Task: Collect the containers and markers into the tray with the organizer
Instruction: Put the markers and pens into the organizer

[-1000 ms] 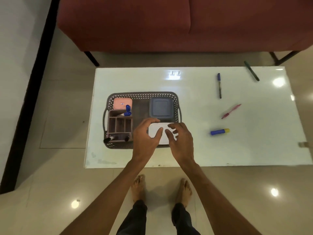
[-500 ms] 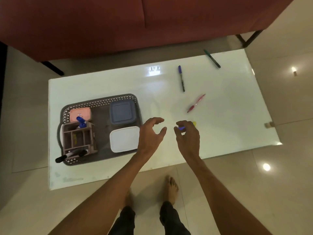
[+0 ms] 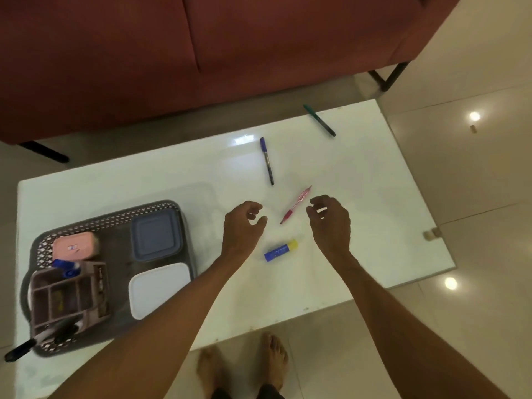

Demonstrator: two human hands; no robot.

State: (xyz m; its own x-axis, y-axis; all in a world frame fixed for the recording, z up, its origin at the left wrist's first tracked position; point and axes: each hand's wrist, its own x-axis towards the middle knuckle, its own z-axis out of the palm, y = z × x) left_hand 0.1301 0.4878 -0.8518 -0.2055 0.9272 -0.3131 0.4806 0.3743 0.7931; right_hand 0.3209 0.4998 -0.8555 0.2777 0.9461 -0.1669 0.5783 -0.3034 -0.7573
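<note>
A grey perforated tray (image 3: pixel 115 218) sits at the table's left with a brown organizer (image 3: pixel 64 296), a pink container (image 3: pixel 75 246), a grey-lidded container (image 3: pixel 157 235) and a white-lidded container (image 3: pixel 159 289) inside. My left hand (image 3: pixel 243 227) and my right hand (image 3: pixel 331 223) hover empty, fingers curled apart, either side of a pink pen (image 3: pixel 296 204). A blue and yellow marker (image 3: pixel 280 249) lies between my wrists. Farther back lie a blue marker (image 3: pixel 267 160) and a green marker (image 3: pixel 319 120).
The white glass table (image 3: pixel 359 226) stands before a red sofa (image 3: pixel 201 53). A black marker (image 3: pixel 20 348) sticks out of the organizer past the tray's near left corner. My bare feet (image 3: pixel 244 367) stand on the tiled floor at the table's near edge.
Both hands left the white-lidded container in the tray and moved right over the loose markers. The view swung right, so the tray now sits at the left.
</note>
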